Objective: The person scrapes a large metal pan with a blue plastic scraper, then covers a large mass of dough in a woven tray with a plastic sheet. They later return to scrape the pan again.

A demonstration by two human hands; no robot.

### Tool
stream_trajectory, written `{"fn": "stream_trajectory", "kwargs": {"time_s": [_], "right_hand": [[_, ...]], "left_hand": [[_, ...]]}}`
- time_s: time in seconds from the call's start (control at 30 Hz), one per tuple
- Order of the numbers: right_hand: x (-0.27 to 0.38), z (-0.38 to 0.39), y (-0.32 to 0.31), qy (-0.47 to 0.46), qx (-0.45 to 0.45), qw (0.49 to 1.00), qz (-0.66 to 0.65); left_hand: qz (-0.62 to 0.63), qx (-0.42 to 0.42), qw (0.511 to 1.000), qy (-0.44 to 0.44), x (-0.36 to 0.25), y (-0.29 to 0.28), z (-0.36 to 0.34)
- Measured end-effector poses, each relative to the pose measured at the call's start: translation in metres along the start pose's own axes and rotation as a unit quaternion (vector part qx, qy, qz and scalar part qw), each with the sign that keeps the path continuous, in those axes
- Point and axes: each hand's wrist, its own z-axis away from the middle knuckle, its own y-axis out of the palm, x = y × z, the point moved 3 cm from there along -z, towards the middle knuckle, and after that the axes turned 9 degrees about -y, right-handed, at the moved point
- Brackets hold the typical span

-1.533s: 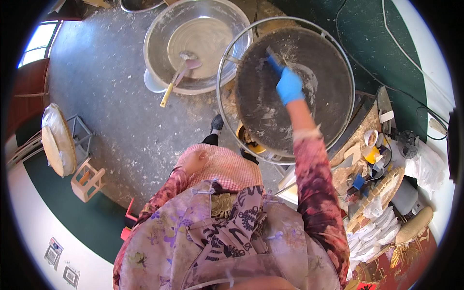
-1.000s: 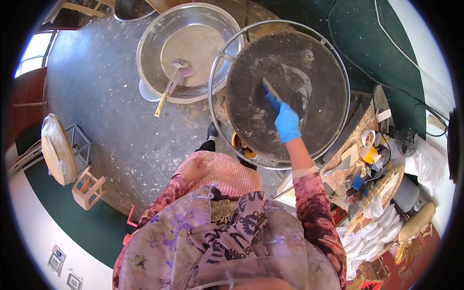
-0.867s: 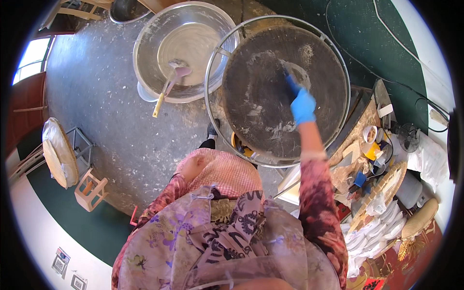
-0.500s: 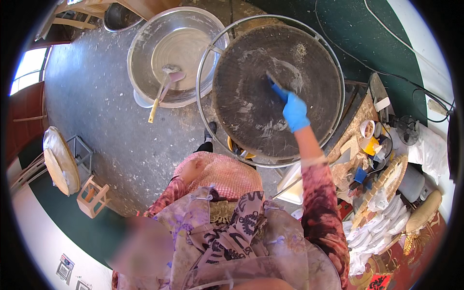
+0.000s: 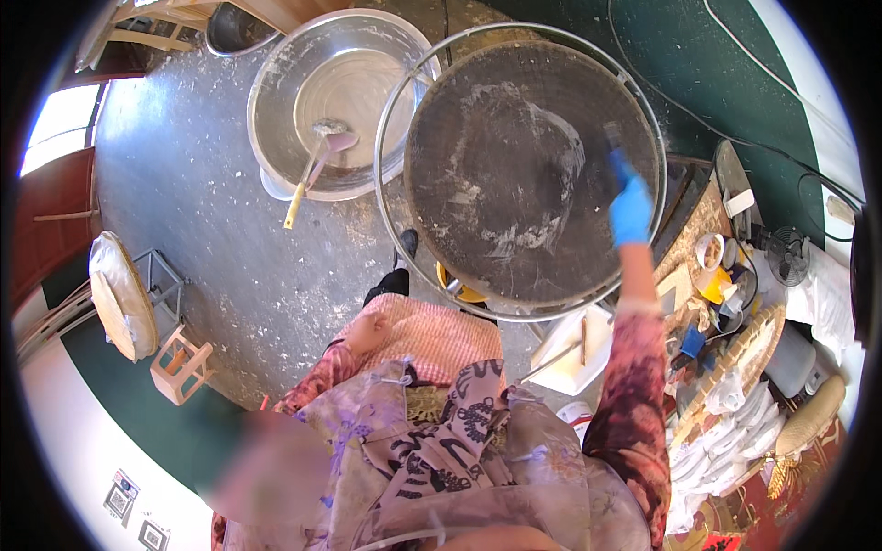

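My right hand (image 5: pixel 631 213), in a blue glove, grips a small blue-handled brush (image 5: pixel 613 138); its greyish head is blurred by motion. The brush is over the right part of a round dark griddle (image 5: pixel 496 184), which has pale powdery smears and a curved white streak. A metal ring (image 5: pixel 384 151) surrounds the griddle. My left hand (image 5: pixel 369 332) is bare and rests, loosely curled, on the pink checked apron (image 5: pixel 432 335) over my lap; no object shows in it.
Left of the griddle stands a wide metal basin (image 5: pixel 266 110) holding a yellow-handled ladle (image 5: pixel 296 202) and a pinkish scraper (image 5: pixel 340 141). A cluttered board (image 5: pixel 684 243), a woven tray (image 5: pixel 730 376) and white packets (image 5: pixel 735 432) lie right. A small stool (image 5: pixel 179 367) stands at left.
My right hand has swept the brush from the griddle's middle toward its right edge. The white streak there now looks more curved. My left hand stays on my lap.
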Motion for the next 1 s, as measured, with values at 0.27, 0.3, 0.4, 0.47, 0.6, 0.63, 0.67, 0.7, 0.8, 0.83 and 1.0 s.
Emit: {"fn": "stream_trajectory", "kwargs": {"time_s": [0.27, 0.3, 0.4, 0.47, 0.6, 0.63, 0.67, 0.7, 0.8, 0.83, 1.0], "right_hand": [[0.168, 0.202, 0.081, -0.170, 0.349, 0.921, 0.017], [0.184, 0.188, 0.091, -0.200, 0.297, 0.934, 0.013], [0.212, 0.114, 0.126, -0.230, 0.228, 0.946, 0.014], [0.214, 0.054, 0.143, -0.186, 0.149, 0.971, -0.020], [0.220, 0.086, 0.137, -0.165, 0.259, 0.951, -0.027], [0.225, 0.117, 0.134, -0.156, 0.327, 0.932, -0.008], [0.233, 0.135, 0.133, -0.173, 0.300, 0.938, 0.013], [0.238, 0.147, 0.135, -0.171, 0.297, 0.938, 0.043], [0.230, 0.099, 0.145, -0.125, 0.232, 0.962, -0.070], [0.221, 0.061, 0.149, -0.066, 0.177, 0.973, -0.136], [0.170, -0.050, 0.123, -0.059, 0.084, 0.995, 0.015]], "left_hand": [[0.077, -0.015, 0.997, 0.004, -0.027, 0.000, -0.013], [0.087, -0.025, 0.996, 0.006, -0.028, -0.003, -0.011], [0.032, -0.012, 0.999, -0.016, -0.029, -0.008, -0.008], [0.002, -0.003, 1.000, -0.019, -0.027, -0.011, -0.008], [0.028, -0.015, 0.999, -0.004, -0.021, -0.015, -0.004], [0.039, -0.022, 0.999, -0.009, -0.018, -0.015, -0.003], [0.073, -0.038, 0.997, -0.004, -0.015, -0.014, -0.001], [0.100, -0.047, 0.994, -0.011, -0.011, -0.013, 0.003], [0.120, -0.069, 0.990, -0.012, -0.002, -0.015, 0.002], [0.114, -0.067, 0.991, -0.020, 0.002, -0.015, 0.003], [0.069, 0.009, 0.996, -0.059, 0.015, -0.024, 0.003]]}}
